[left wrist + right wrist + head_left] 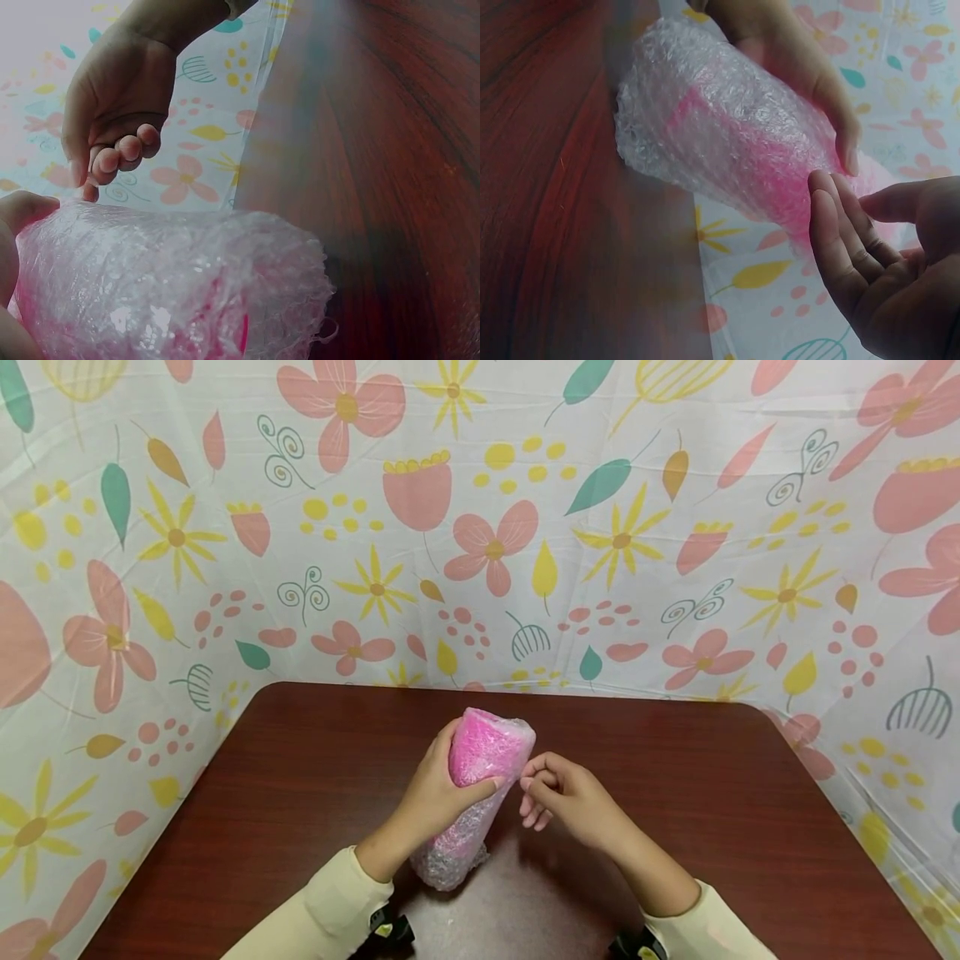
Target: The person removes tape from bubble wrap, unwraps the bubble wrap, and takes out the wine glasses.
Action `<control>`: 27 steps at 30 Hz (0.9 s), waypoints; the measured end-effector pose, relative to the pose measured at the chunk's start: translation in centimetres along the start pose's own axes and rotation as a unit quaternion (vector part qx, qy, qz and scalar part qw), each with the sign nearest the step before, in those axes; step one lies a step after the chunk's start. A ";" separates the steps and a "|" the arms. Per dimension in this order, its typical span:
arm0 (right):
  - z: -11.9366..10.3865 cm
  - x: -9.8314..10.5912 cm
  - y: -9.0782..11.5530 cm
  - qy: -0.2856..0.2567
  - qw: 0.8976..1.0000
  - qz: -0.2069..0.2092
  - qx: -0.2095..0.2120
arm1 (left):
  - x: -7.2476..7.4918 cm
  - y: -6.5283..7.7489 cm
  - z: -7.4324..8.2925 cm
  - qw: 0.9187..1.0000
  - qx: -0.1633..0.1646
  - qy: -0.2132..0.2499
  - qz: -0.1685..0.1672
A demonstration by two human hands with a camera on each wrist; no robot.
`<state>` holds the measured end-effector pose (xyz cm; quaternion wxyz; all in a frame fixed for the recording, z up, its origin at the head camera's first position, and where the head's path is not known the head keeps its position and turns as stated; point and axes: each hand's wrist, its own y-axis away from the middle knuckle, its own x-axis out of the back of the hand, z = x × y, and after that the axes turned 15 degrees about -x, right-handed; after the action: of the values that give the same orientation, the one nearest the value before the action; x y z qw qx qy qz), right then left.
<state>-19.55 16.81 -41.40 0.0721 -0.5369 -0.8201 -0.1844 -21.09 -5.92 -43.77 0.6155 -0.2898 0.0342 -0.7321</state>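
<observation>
A tall, rounded pink object wrapped in clear bubble wrap (491, 747) stands tilted over the table, its lower end close to the tabletop. My left hand (435, 785) grips its upper part from the left, thumb across the near side. On the right side, near the top, my right hand (566, 793) pinches at the wrap's edge with thumb and index finger. The other fingers of the right hand (885, 270) are bent loosely beside the wrap. In the left wrist view, crumpled bubble wrap (289, 300) bunches at the lower end. The wrapping blurs the pink object's exact kind.
A dark reddish-brown wooden table (315, 735) with rounded far corners lies beneath the hands. Behind it and along both sides hangs a white cloth (480, 610) printed with flowers and leaves. Black straps (390, 931) show near the cream sleeves (322, 902).
</observation>
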 end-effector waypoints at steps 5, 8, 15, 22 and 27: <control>0.0 0.0 0.1 -0.003 1.000 -0.010 0.006 | 0.0 0.0 -0.1 1.000 -0.002 0.001 -0.003; 0.0 0.0 0.0 -0.005 1.000 -0.014 0.004 | 0.0 0.0 -0.1 1.000 -0.003 0.002 -0.004; 0.0 -0.2 0.0 0.012 1.000 -0.005 -0.001 | 0.0 0.0 -0.1 1.000 0.002 -0.010 0.003; -0.2 -0.3 0.2 0.019 1.000 0.006 -0.016 | 0.0 0.1 0.0 1.000 0.004 -0.010 0.001; -0.4 -0.4 0.3 0.009 1.000 0.002 -0.020 | 0.0 0.1 0.0 1.000 -0.001 -0.008 -0.002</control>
<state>-19.11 16.38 -41.08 0.0696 -0.5379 -0.8147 -0.2053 -21.01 -5.94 -43.78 0.6141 -0.2963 0.0289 -0.7309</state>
